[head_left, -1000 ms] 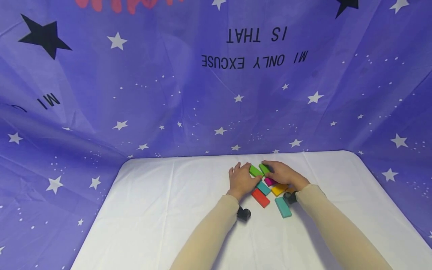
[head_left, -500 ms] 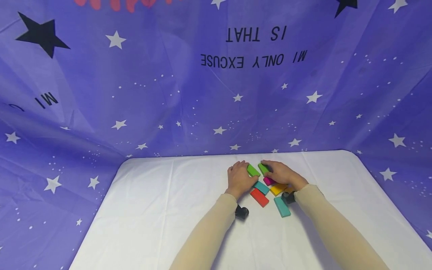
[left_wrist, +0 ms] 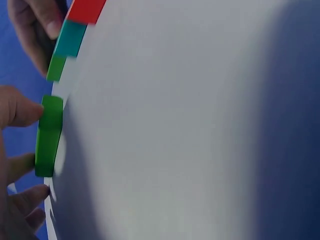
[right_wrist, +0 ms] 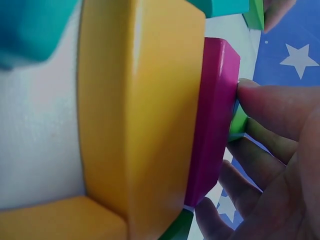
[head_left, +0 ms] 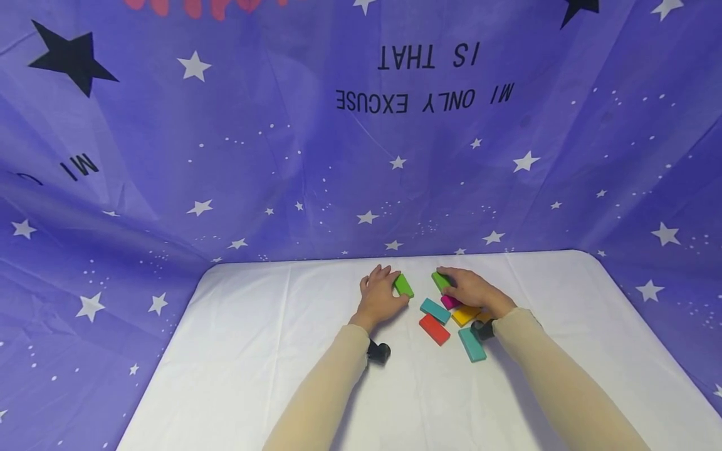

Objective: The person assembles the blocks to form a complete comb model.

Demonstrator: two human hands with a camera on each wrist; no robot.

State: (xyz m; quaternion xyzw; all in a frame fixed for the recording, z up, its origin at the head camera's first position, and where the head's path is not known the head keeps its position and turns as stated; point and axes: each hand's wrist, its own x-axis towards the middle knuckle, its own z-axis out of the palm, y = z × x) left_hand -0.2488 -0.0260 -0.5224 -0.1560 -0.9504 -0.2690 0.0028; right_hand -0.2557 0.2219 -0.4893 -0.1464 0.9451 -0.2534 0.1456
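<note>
My left hand [head_left: 379, 302] pinches a green block [head_left: 403, 285] between thumb and fingers, left of the other blocks. Its shadow falls on the white cloth in the left wrist view, where the same green block [left_wrist: 48, 135] stands upright on its edge. At the back of the group, my right hand [head_left: 476, 292] has its thumb and fingers around a second green block [head_left: 440, 281]. Close by that hand lies a magenta block [right_wrist: 214, 120], partly covered by the hand in the head view. Beside the magenta one is a yellow block [right_wrist: 150, 110].
A teal block [head_left: 435, 310] touches or overlaps a red block [head_left: 434, 329] in the middle. Another teal block [head_left: 472, 345] lies nearer the front. An orange-yellow block [right_wrist: 60, 220] sits under the right wrist. The white tabletop [head_left: 237, 351] meets a purple starred curtain [head_left: 316, 156].
My left hand has moved left with its green block, away from the teal block and the group. The right hand has stayed in place at its green block.
</note>
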